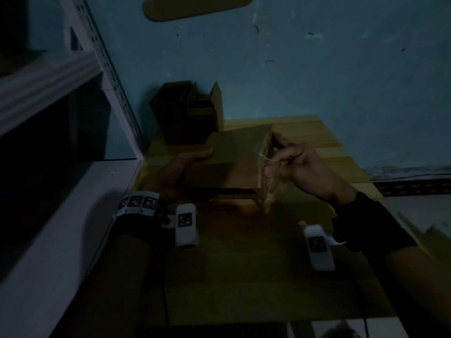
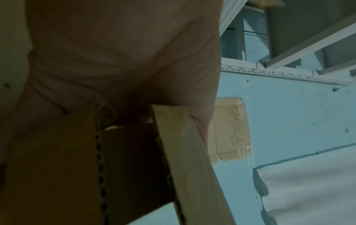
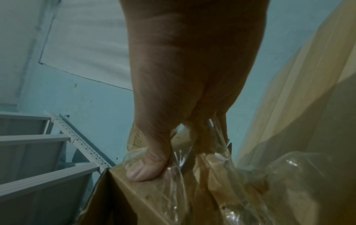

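Cardboard box [image 1: 227, 154], brown, clasped in our left grip [image 1: 180, 172] | right grip [image 1: 302, 167] pinches clear plastic film [image 1: 268, 193] | behind: dark open carton [image 1: 180, 113]; white metal rack [image 1: 114, 69]

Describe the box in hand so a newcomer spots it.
On the wooden table by the blue wall are two cardboard boxes. It is the nearer box, held by the left hand, clear tape trailing from its right edge; the darker box stands behind, untouched.
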Demonstrator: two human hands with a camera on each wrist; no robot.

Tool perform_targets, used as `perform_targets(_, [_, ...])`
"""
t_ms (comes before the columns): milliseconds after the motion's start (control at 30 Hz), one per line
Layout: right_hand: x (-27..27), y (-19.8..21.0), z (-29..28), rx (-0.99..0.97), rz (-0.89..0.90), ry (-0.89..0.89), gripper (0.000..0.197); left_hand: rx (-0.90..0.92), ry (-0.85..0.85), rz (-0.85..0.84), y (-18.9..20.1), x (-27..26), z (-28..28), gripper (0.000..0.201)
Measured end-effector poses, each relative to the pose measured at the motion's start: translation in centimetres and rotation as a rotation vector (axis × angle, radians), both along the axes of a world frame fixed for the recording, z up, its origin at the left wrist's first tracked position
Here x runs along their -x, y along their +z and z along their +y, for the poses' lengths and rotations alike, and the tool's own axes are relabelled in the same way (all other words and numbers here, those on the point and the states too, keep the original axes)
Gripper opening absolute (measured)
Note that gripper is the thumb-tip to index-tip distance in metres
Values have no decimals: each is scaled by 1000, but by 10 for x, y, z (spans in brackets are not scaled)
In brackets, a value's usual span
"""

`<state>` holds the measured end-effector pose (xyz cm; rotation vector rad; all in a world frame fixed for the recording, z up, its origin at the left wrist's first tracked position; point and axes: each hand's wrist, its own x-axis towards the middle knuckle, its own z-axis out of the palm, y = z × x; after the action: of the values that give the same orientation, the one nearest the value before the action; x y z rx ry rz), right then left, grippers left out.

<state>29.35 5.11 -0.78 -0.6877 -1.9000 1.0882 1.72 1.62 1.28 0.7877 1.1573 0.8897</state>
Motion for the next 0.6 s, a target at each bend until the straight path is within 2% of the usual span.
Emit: perform_targets(600, [-1, -1, 3, -62, 34, 2, 17, 29, -48, 12, 6, -2, -2, 36])
